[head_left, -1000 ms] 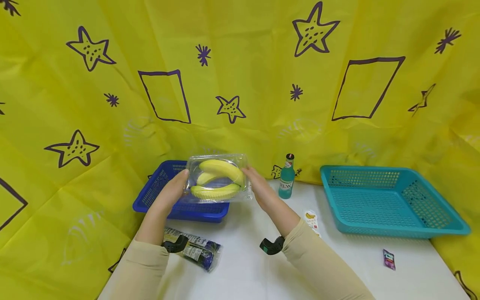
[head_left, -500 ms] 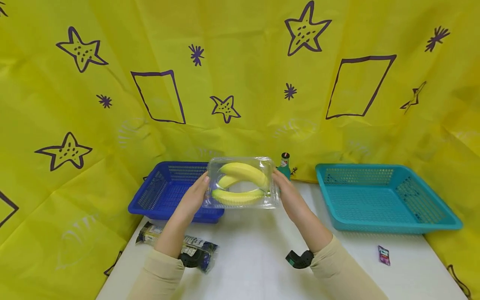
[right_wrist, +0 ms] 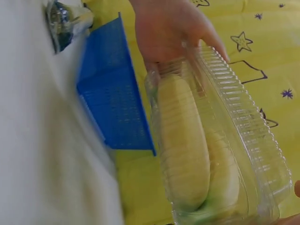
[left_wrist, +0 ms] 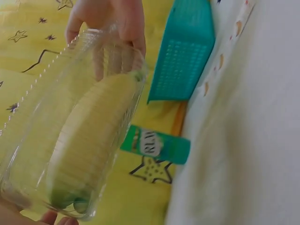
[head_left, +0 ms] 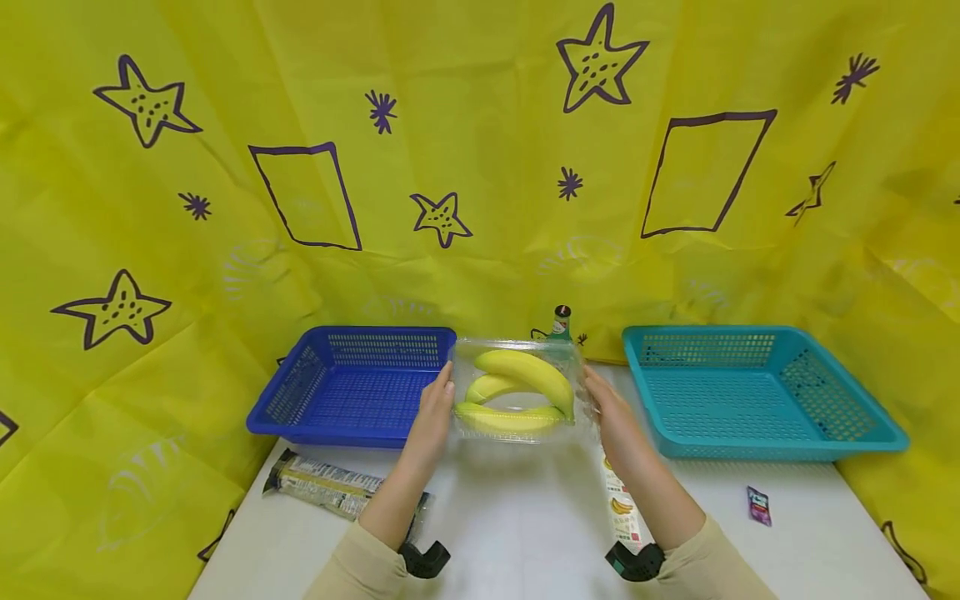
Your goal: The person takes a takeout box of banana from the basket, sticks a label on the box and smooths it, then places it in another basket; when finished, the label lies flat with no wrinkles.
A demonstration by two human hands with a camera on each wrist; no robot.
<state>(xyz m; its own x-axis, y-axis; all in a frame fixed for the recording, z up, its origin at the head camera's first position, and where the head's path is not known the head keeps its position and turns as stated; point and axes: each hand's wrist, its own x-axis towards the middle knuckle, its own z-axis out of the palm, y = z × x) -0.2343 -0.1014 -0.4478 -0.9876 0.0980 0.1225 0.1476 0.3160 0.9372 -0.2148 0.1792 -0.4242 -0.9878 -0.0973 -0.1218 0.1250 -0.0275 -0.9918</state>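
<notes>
Between both hands, raised over the white table, is a clear plastic clamshell box [head_left: 517, 435] with several yellow bananas [head_left: 525, 371] inside. My left hand [head_left: 432, 417] grips its left end, and my right hand [head_left: 613, 412] grips the right end. In the left wrist view the box [left_wrist: 79, 136] stands close to the camera, with the right hand [left_wrist: 110, 21] at its far end. The right wrist view shows the left hand [right_wrist: 171, 30] holding the opposite end, and pale bananas [right_wrist: 183, 140] through the ribbed plastic. The box covers the lower part of a green bottle [head_left: 561, 323] in the head view.
A blue basket [head_left: 322, 437] stands at the back left, a teal basket [head_left: 780, 450] at the back right. A long wrapped packet [head_left: 330, 487] lies left, partly behind the left arm. A banana-printed sheet [head_left: 622, 508] and a small purple packet [head_left: 759, 506] lie right. Yellow cloth [head_left: 480, 275] hangs behind.
Both hands have carried the banana box rightward and somewhat down, from in front of the blue basket to the middle. The view has shifted slightly right. The grip on the box looks the same.
</notes>
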